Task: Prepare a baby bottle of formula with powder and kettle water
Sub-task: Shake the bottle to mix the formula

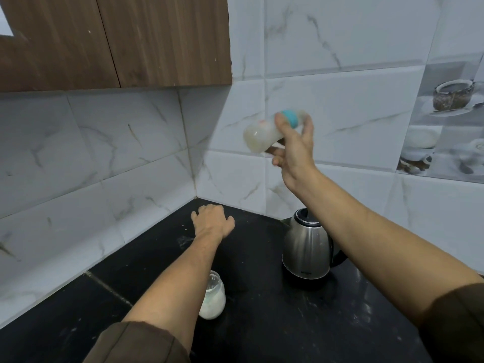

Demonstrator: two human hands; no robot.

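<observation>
My right hand (293, 148) is raised in front of the tiled wall and grips a baby bottle (262, 134) lying almost sideways. The bottle is blurred, holds milky white liquid and has a teal collar near my thumb. My left hand (212, 221) rests on the black counter (248, 323) near the back corner, fingers bent, holding nothing. A steel electric kettle (306, 247) with a black lid stands on the counter under my right forearm. A glass jar of white powder (213, 297) stands by my left forearm, partly hidden behind it.
White marble-look tiles (104, 158) cover both walls that meet at the corner. A brown wooden cabinet (117, 40) hangs at the upper left. Decorative picture tiles (445, 113) are on the right wall.
</observation>
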